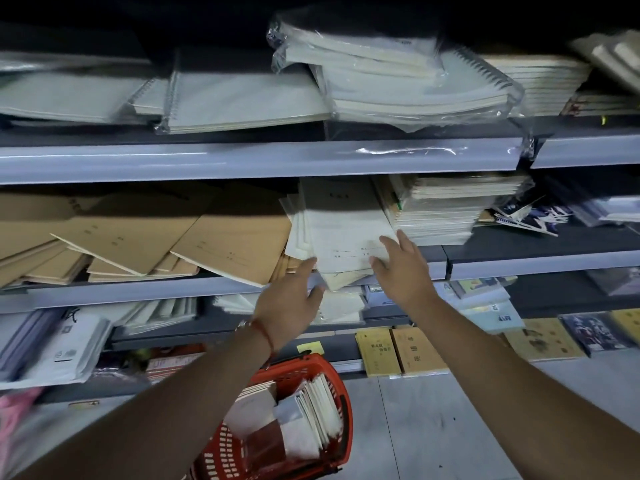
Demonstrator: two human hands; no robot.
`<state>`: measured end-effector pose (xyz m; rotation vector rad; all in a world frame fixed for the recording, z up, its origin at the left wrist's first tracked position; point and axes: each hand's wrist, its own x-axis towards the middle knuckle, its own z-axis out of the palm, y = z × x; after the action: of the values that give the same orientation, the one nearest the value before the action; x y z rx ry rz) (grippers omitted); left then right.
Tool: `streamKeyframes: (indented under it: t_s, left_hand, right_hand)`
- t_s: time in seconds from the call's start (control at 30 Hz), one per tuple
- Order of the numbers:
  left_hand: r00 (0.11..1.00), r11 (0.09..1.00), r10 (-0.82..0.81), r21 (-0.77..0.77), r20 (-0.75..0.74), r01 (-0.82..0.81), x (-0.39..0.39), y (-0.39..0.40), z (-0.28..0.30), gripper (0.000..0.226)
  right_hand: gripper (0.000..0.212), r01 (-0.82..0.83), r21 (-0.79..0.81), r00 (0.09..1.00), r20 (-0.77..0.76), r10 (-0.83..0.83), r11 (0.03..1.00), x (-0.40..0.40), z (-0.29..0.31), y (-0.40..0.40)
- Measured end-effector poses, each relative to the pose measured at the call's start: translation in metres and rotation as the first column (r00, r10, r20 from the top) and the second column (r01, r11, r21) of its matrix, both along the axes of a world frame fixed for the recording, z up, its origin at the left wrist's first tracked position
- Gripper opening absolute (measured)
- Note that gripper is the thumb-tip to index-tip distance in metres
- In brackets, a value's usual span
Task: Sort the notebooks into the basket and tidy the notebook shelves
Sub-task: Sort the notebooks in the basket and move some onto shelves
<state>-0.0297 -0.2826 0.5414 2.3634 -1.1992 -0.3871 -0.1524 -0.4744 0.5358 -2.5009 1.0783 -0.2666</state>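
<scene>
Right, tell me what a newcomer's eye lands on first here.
Both hands: the left hand and right hand reach with straight fingers to a slipping stack of pale notebooks on the middle shelf. Below them, on the floor, a red basket holds notebooks. Left of the stack lie brown notebooks in disorder.

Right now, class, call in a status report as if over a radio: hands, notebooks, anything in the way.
Both hands open: left hand and right hand on the white notebook stack, middle shelf. Red basket below, part-filled. Nothing blocking.
</scene>
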Motion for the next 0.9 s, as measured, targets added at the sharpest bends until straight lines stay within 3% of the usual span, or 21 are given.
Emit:
streamKeyframes:
  t_s: [0.07,0.13,0.3,0.5,0.63,0.9]
  left_hand:
    - [0.997,0.998,-0.038,0.050,0.070,0.034,0.003,0.042,-0.011,0.042]
    - [0.994,0.988,-0.049,0.153,0.099,0.034,0.009,0.090,-0.027,0.040]
    - [0.998,0.890,0.038,0.454,0.046,-0.055,0.034,0.201,-0.079,0.043]
    - [0.963,0.752,0.264,0.635,-0.047,-0.176,0.045,0.312,-0.122,0.047]
    - [0.932,0.673,0.354,0.714,-0.079,-0.195,0.041,0.365,-0.157,0.048]
    - [0.918,0.663,0.352,0.741,-0.184,-0.105,0.039,0.376,-0.249,0.050]
  right_hand:
    - [0.045,-0.045,-0.041,0.992,0.116,0.049,0.998,-0.018,-0.003,0.032]
    - [0.042,-0.155,-0.063,0.980,0.119,0.162,0.986,-0.032,-0.012,0.070]
    - [0.047,-0.392,0.055,0.893,-0.216,0.394,0.919,-0.032,-0.053,0.154]
    - [0.046,-0.349,0.251,0.751,-0.501,0.430,0.903,-0.016,-0.116,0.215]
    - [0.052,-0.253,0.335,0.682,-0.603,0.413,0.908,-0.013,-0.156,0.240]
    - [0.042,-0.201,0.399,0.605,-0.668,0.434,0.895,0.011,-0.239,0.263]
